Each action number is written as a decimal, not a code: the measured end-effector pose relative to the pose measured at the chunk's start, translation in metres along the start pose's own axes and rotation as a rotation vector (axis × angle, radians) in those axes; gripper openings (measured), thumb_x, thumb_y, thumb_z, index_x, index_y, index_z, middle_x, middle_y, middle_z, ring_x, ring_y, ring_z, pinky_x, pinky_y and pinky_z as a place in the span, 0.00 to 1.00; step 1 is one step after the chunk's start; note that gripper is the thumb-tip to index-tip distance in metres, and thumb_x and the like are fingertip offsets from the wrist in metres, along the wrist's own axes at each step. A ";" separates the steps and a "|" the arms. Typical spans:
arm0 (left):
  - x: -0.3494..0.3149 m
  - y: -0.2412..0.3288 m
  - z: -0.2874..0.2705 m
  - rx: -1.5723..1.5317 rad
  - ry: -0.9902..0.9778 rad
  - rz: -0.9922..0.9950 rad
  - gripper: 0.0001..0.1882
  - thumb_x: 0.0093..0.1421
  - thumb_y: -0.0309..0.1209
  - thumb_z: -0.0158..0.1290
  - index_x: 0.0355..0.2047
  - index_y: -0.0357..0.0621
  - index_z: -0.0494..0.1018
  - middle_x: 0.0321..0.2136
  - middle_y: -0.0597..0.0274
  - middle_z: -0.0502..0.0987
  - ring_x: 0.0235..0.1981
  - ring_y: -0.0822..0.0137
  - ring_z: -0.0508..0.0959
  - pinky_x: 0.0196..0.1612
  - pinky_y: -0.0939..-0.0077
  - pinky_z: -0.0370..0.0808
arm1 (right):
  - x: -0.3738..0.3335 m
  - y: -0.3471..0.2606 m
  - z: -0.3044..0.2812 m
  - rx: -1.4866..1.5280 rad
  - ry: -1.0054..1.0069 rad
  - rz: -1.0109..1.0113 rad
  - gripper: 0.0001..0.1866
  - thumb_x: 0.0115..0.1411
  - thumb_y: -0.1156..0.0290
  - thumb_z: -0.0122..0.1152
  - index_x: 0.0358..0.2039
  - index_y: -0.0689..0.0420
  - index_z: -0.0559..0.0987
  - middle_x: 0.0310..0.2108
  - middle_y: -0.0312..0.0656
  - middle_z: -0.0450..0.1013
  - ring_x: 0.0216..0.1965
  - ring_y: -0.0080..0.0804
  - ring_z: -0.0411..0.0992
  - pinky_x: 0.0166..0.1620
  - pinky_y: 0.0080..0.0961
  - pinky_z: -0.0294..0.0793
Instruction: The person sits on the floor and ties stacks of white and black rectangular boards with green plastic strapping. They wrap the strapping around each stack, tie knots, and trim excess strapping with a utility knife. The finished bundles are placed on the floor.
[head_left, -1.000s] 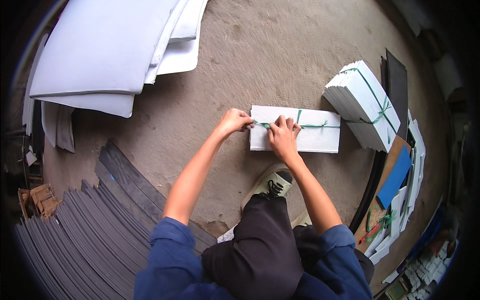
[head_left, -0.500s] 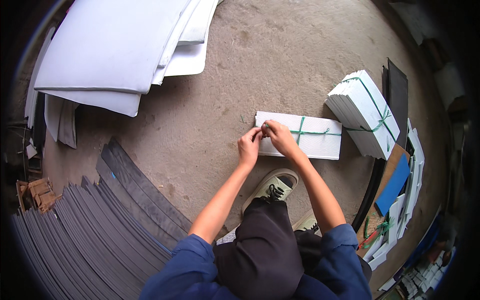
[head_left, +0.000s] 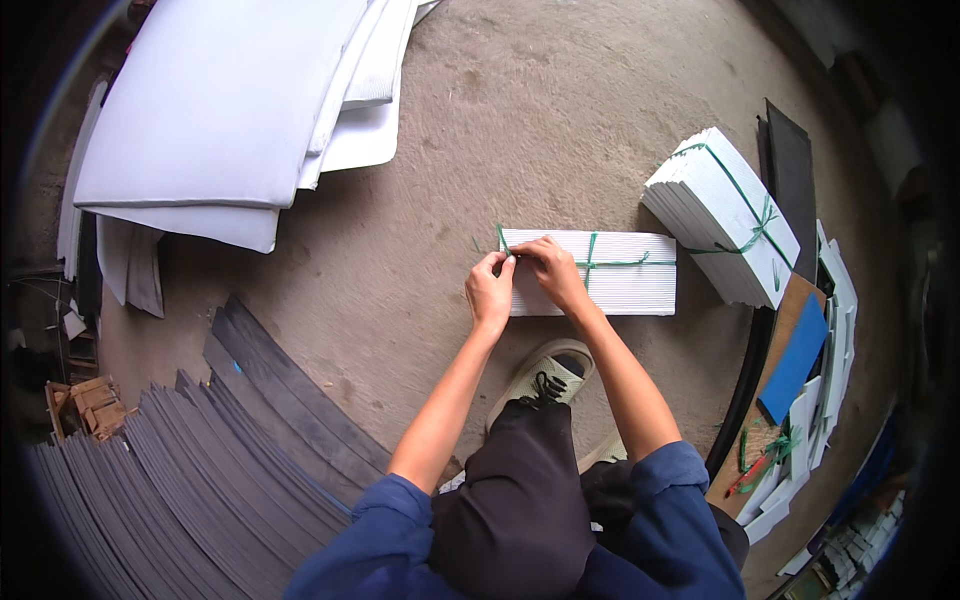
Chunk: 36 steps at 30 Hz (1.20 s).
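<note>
A bundle of white ridged strips (head_left: 630,292) lies flat on the floor in front of my shoes. Green twine (head_left: 592,250) crosses over its top and is knotted toward the right part. At the bundle's left end, my left hand (head_left: 490,290) pinches a length of the twine, whose loose end sticks up above the fingers. My right hand (head_left: 550,270) is closed beside it over the top of the bundle, its fingertips meeting the left hand's at the twine. Exactly how the twine runs between the fingers is hidden.
A taller white bundle (head_left: 725,215) tied with green twine stands to the right. Beyond it are a dark panel (head_left: 792,190), a blue piece (head_left: 795,365) and a red-handled tool (head_left: 745,476). Dark strips (head_left: 200,490) are stacked at lower left, large white sheets (head_left: 220,110) at upper left.
A loose end of green twine now stands up above my left fingers. Both hands stay together at the bundle's left end, and the view has shifted slightly.
</note>
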<state>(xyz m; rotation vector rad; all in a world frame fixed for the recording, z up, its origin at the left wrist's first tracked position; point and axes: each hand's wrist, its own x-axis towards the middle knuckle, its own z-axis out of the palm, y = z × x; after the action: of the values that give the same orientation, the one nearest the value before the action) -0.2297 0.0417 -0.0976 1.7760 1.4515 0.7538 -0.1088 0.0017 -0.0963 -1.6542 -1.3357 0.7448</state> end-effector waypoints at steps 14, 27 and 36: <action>0.061 -0.013 -0.040 -0.059 -0.746 -0.332 0.13 0.48 0.33 0.59 0.32 0.38 0.77 0.26 0.58 0.79 0.27 0.70 0.78 0.26 0.78 0.73 | 0.000 0.000 0.006 -0.252 0.151 -0.339 0.08 0.39 0.78 0.59 0.24 0.58 0.74 0.34 0.37 0.72 0.33 0.35 0.68 0.37 0.28 0.71; 0.030 0.006 -0.042 -0.006 -0.463 -0.065 0.09 0.46 0.27 0.59 0.30 0.40 0.77 0.24 0.58 0.78 0.27 0.73 0.77 0.32 0.79 0.73 | -0.011 0.002 0.018 -0.174 0.181 -0.289 0.11 0.38 0.78 0.61 0.24 0.60 0.69 0.23 0.43 0.67 0.30 0.39 0.67 0.34 0.30 0.70; -0.001 -0.007 -0.031 0.098 -0.133 0.421 0.07 0.50 0.23 0.53 0.31 0.39 0.73 0.23 0.60 0.69 0.25 0.64 0.72 0.28 0.70 0.68 | -0.010 -0.010 0.015 -0.159 0.141 -0.181 0.09 0.43 0.83 0.57 0.28 0.61 0.71 0.32 0.45 0.65 0.30 0.40 0.69 0.33 0.32 0.71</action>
<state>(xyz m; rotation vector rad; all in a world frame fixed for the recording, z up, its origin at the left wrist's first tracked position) -0.2585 0.0460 -0.0857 2.1991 1.0535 0.7631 -0.1289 -0.0034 -0.0949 -1.6496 -1.4502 0.4171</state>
